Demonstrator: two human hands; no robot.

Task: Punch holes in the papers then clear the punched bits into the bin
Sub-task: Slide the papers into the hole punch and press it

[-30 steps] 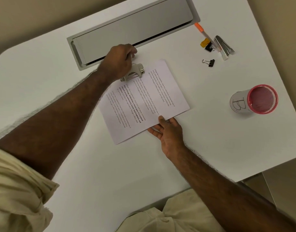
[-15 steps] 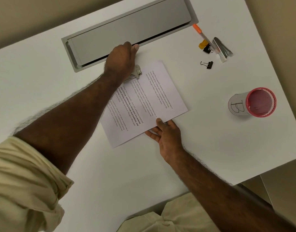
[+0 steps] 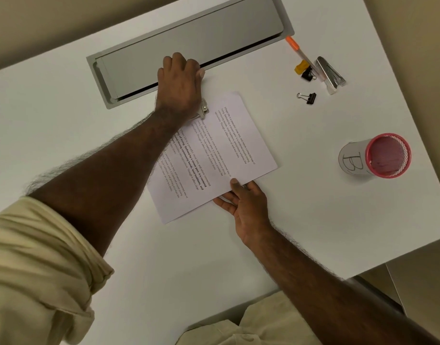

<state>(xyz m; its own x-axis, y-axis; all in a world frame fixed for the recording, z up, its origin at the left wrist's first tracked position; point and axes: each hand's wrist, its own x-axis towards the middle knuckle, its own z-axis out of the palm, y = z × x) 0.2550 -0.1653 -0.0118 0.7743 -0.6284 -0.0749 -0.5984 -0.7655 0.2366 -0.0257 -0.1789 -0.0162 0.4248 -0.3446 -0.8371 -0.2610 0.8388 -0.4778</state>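
A stack of printed papers [image 3: 221,150] lies at an angle on the white table [image 3: 313,220]. A metal hole punch [image 3: 204,109] sits on the papers' far edge, mostly hidden under my left hand [image 3: 180,88], which covers it and presses down with the fingers curled over its top. My right hand [image 3: 246,202] holds the papers' near right edge, thumb on top and fingers flat on the table beneath. A pink mesh cup [image 3: 378,156] with a paper label marked "B" lies tipped on the right side of the table.
A grey cable-tray lid [image 3: 189,38] is set into the table behind the punch. At the far right lie an orange pen [image 3: 297,49], a stapler [image 3: 329,74], a yellow clip [image 3: 301,66] and two black binder clips [image 3: 307,97]. The table's edge runs close on the right.
My left hand has shifted from gripping the punch's handle to lying over the punch and covering most of it. The right hand stays on the papers' near edge.
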